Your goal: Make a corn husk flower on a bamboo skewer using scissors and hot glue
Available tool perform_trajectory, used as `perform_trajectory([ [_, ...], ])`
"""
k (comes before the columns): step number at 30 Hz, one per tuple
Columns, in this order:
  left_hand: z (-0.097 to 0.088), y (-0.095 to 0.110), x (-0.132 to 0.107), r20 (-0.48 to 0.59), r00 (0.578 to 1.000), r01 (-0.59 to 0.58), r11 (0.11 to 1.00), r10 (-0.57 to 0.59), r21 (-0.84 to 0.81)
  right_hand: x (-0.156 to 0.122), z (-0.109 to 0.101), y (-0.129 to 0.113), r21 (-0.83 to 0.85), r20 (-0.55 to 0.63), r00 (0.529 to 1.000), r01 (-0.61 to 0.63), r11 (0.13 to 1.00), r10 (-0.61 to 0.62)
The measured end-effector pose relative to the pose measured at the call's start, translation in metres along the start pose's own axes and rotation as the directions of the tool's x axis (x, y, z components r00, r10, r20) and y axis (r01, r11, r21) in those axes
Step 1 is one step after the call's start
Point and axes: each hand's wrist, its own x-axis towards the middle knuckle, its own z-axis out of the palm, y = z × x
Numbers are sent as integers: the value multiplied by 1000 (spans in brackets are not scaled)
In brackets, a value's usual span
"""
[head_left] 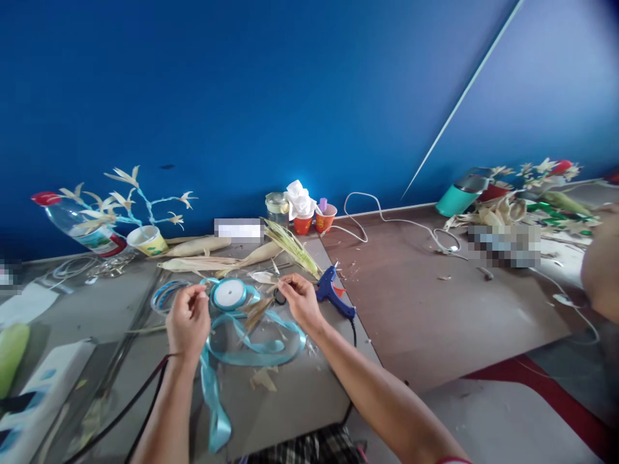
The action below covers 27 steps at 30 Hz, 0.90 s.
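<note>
My left hand [187, 320] is closed in a pinch just left of a roll of light blue ribbon [229, 294], and what its fingers hold is too thin to name. Loose blue ribbon [251, 348] loops over the grey board [294, 399] between my hands and trails down past my left wrist. My right hand [300, 298] is closed in a pinch right of the roll, fingertips beside a dark ring of scissors handle [279, 296] and dry husk strips [258, 310]. A blue glue gun [333, 293] lies just right of that hand.
Dried corn husks [203, 254] and green leaves [294, 248] lie behind the roll. A plastic bottle [89, 231], yellow cup [147, 240], orange cups [314, 221] and a jar stand along the blue wall. A white cable [401, 222] crosses the brown floor towards more husks and a teal cup [457, 196].
</note>
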Motion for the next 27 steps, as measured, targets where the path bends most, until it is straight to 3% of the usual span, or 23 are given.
perform_trajectory([
  [2, -1, 1, 0, 28, 999, 36, 998, -35, -41, -1, 0, 1, -17, -11, 1000, 13, 1000, -13],
  [4, 0, 4, -1, 76, 989, 144, 955, -129, -258, -1, 0, 1, -25, -22, 1000, 16, 1000, -16],
  [7, 0, 10, 1, 113, 969, 243, 751, -221, -613, 0, -1, -1, -12, -11, 1000, 4, 1000, -5],
  [11, -4, 12, 5, 158, 961, 261, 563, -225, -785, -5, 2, -4, 73, 220, 969, -128, 989, 109],
  [14, -4, 9, 7, 182, 956, 283, 558, -231, -780, -12, 7, -1, 37, 421, 881, -252, 967, 214],
  [17, -4, 4, 9, 54, 969, 225, 762, -243, -607, -16, 9, 3, -26, 479, 844, -261, 965, 241],
  [20, -6, -1, 13, 62, 973, 230, 966, -224, -120, -15, 8, 5, -81, 432, 870, -222, 972, 235],
  [21, -7, -3, 14, 109, 970, 205, 973, -216, 104, -14, 7, 5, -99, 415, 880, -209, 973, 231],
  [23, -8, -6, 14, 185, 961, 106, 892, -205, 439, -13, 6, 4, -125, 396, 891, -187, 974, 222],
  [25, -9, -11, 13, 280, 938, -10, 793, -204, 609, -14, 6, 4, -146, 397, 892, -172, 974, 217],
  [27, -10, -18, 11, 371, 909, -115, 744, -188, 659, -15, 6, 4, -159, 395, 894, -162, 974, 213],
])
